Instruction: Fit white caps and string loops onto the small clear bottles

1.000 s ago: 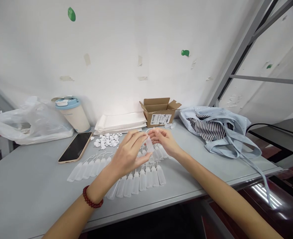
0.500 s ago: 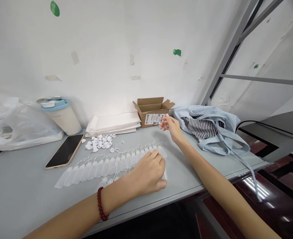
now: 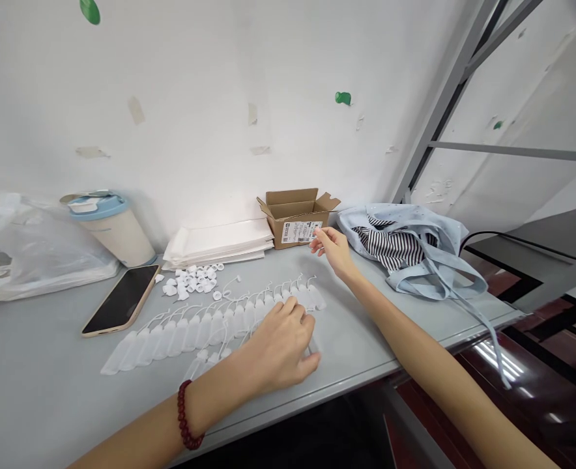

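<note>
We no longer had both hands together over a raised bottle. Our left hand (image 3: pixel 279 346) had come down over the near row of small translucent plastic squeeze bottles with thin white tubes (image 3: pixel 197 366), and our right hand (image 3: pixel 334 251) had drawn away to hang in front of the open brown cardboard box (image 3: pixel 295 230). We judged that the bottle raised earlier had been laid at that row's right end, so the work on it seemed finished or nearly so.

Our left fingers curved downward, with the thumb apart; a clear sliver of bottle (image 3: pixel 316 343) showed beside them, but we could not tell whether they pinched it. Our right fingers were loosely bent, with nothing visible between them.

Against the frame a second ago, the far row of matching translucent bottles (image 3: pixel 202 331) now lay in plain sight, slanting across the grey tabletop (image 3: pixel 38 371), while our left hand and forearm hid most of the near row. The heap of small white plastic caps (image 3: pixel 193 281) stayed behind the bottles. Since half a second ago, our hands had barely moved relative to the table; the view had shifted slightly.
</note>
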Tool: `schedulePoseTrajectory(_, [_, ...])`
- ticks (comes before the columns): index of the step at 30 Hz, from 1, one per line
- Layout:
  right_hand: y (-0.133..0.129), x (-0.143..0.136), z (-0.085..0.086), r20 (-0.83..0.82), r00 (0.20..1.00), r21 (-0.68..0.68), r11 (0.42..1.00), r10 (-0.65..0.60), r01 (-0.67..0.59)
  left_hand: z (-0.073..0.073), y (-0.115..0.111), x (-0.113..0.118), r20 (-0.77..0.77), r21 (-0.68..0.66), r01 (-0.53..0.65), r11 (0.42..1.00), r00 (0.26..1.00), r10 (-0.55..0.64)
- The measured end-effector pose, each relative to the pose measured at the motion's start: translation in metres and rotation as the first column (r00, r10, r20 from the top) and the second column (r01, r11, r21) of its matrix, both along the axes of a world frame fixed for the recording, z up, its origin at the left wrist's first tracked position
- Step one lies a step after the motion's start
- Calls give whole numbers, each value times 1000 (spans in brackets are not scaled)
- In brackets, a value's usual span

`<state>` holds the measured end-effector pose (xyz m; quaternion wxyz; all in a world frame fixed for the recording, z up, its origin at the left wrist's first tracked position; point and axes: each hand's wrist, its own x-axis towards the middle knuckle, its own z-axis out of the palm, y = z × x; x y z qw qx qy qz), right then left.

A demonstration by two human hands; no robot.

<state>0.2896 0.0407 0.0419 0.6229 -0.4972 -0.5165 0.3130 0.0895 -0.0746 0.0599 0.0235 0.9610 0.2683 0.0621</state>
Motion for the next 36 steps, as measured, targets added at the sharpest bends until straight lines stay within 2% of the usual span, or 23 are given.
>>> schedulePoseTrajectory(3, [1,1,-1,21,1000,-5,1000,-10,10,3,2,-2,64,-14,1,1000,998,0])
schedulePoseTrajectory(6, [3,3,-3,62,997,-5,999,-36,36,14,14,-12,163,-58,-27,998,986,36])
schedulePoseTrajectory(8, [6,6,-7,109,992,3,998,-60,61,22,32,-27,262,-113,-100,989,957,126])
schedulePoseTrajectory(10, [11,10,-13,230,968,20,995,-101,99,26,57,-47,346,-171,-223,960,898,271])
schedulePoseTrajectory(12, [16,16,-19,455,876,50,987,-157,151,23,84,-71,379,-199,-330,923,842,383])
schedulePoseTrajectory(13, [19,18,-22,599,778,71,981,-187,181,20,96,-82,379,-209,-374,903,820,428])
schedulePoseTrajectory(16, [27,24,-32,715,678,70,982,-170,173,6,118,-109,348,-247,-471,846,772,532])
schedulePoseTrajectory(19, [31,29,-39,792,600,32,989,-113,144,-5,121,-118,302,-244,-446,861,809,504])
schedulePoseTrajectory(26, [31,34,-44,892,451,-49,984,-35,172,-19,117,-105,312,-148,-321,936,883,352])
schedulePoseTrajectory(31, [31,36,-44,914,406,-57,983,-19,174,-31,120,-103,278,-127,-308,943,902,332])
schedulePoseTrajectory(36, [32,39,-43,915,403,-36,985,-35,167,-37,122,-103,250,-105,-315,943,910,331])
